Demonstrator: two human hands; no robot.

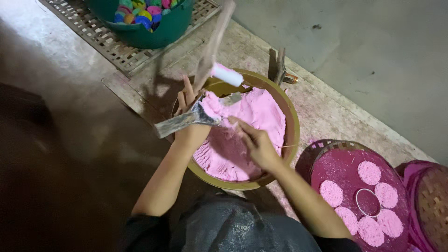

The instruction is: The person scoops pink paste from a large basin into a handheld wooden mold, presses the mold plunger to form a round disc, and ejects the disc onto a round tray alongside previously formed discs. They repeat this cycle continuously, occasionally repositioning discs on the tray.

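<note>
Big olive basin (293, 122) on the floor holds the pink dough (252, 126), woven tray (345, 163) of pink discs (368, 171) and metal ring (368, 202) sits right, my left hand (190, 126) grips a metal scraper (186, 119), right hand (259, 144) fingers curl into the dough.

head view, steeply downward, close overhead
</note>
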